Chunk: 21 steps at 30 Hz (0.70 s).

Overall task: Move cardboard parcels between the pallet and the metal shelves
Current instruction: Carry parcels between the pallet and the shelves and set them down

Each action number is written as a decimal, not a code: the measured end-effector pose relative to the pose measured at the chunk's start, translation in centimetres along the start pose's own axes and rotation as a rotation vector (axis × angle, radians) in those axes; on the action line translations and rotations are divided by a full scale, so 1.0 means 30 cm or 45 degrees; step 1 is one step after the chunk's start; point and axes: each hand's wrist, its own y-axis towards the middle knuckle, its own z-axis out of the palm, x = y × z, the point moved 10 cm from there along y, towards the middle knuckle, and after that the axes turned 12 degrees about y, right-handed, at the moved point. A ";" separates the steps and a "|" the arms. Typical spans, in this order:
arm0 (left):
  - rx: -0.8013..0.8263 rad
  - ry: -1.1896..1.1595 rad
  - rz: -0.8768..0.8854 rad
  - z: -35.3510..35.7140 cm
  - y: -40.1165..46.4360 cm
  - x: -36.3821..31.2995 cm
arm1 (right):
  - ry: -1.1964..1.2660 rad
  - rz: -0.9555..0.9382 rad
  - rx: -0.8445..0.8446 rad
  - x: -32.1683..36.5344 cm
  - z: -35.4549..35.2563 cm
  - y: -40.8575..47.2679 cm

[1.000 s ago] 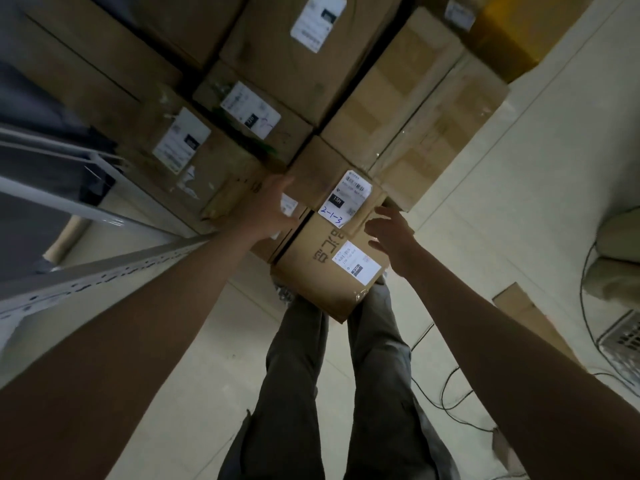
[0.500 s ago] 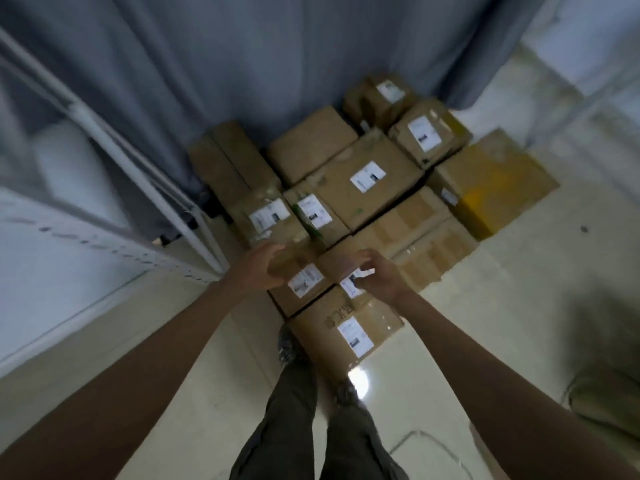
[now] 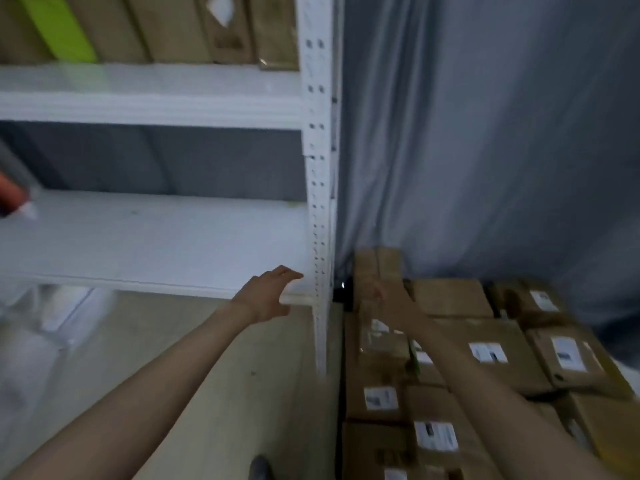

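At far left, a blurred red-and-grey object (image 3: 12,188) pokes in over the middle board of the white metal shelves (image 3: 152,233). On the board above stand upright cardboard parcels, one with a bright green face (image 3: 59,27), the others plain brown (image 3: 194,27). Below the shelving lies pale floor (image 3: 207,393).

Nearer, the left hand (image 3: 266,297) reaches forward with the forearm stretched out from the bottom left corner. Its fingers are spread and gently bent, holding nothing, their tips close to the front edge of the middle board, just left of the perforated upright post (image 3: 318,209). Contact with the board cannot be told.

Right of the post, a grey curtain (image 3: 485,133) hangs behind the stack of cardboard parcels (image 3: 450,348) that fills the lower right. Most carry white labels (image 3: 568,353) on their top faces, and they sit packed edge to edge. Any pallet beneath them is hidden.

Over the near-left part of that stack reaches the right hand (image 3: 375,296), heavily blurred. Whether its fingers are spread or curled cannot be told, nor whether it touches the box below it.

At the bottom edge, a dark shoe tip (image 3: 259,467) shows on the floor.
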 end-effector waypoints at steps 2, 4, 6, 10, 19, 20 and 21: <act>-0.062 0.017 -0.081 -0.091 -0.056 0.113 | -0.016 -0.065 0.011 0.135 0.022 0.052; -0.119 0.029 -0.150 -0.177 -0.103 0.218 | -0.109 -0.114 -0.049 0.272 0.016 0.091; -0.179 0.053 -0.191 -0.263 -0.144 0.311 | -0.141 -0.179 -0.036 0.410 0.030 0.121; -0.307 0.080 -0.247 -0.431 -0.222 0.488 | -0.153 -0.344 -0.059 0.713 0.074 0.183; -0.511 0.240 -0.195 -0.769 -0.310 0.827 | -0.115 -0.633 -0.159 1.271 0.205 0.327; -0.530 0.243 -0.188 -0.802 -0.315 0.863 | -0.121 -0.641 -0.165 1.311 0.220 0.345; -0.547 0.240 -0.183 -0.829 -0.322 0.899 | -0.127 -0.643 -0.168 1.349 0.235 0.364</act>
